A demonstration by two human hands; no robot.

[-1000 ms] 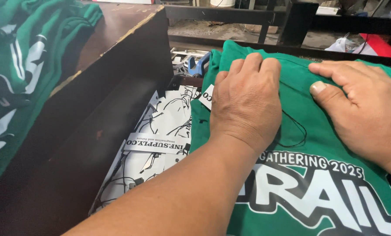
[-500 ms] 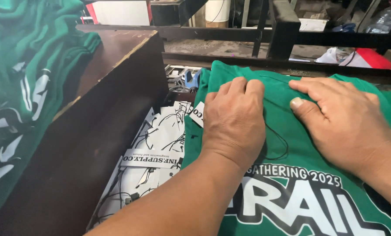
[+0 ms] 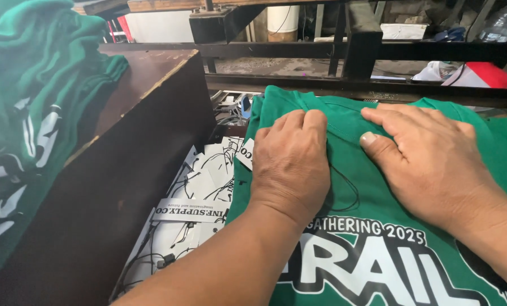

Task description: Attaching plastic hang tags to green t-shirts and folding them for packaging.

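A green T-shirt (image 3: 344, 119) with white printed lettering lies flat in front of me, print side up. My left hand (image 3: 290, 164) presses palm down on its upper left part, fingers together and curled at the collar edge. My right hand (image 3: 429, 158) lies flat on the shirt to the right, fingers spread and pointing left, the thumb close to the left hand. Neither hand holds anything. A thin black thread loop (image 3: 349, 195) lies on the cloth between the two hands.
A dark brown wooden box (image 3: 134, 153) stands at the left, with a pile of green printed shirts (image 3: 32, 130) on top. White printed paper sheets (image 3: 199, 204) lie between box and shirt. A black metal frame (image 3: 355, 51) crosses behind.
Both hands have stayed pressed on the shirt, shifting slightly. The view has tilted upward, showing more of the metal frame behind.
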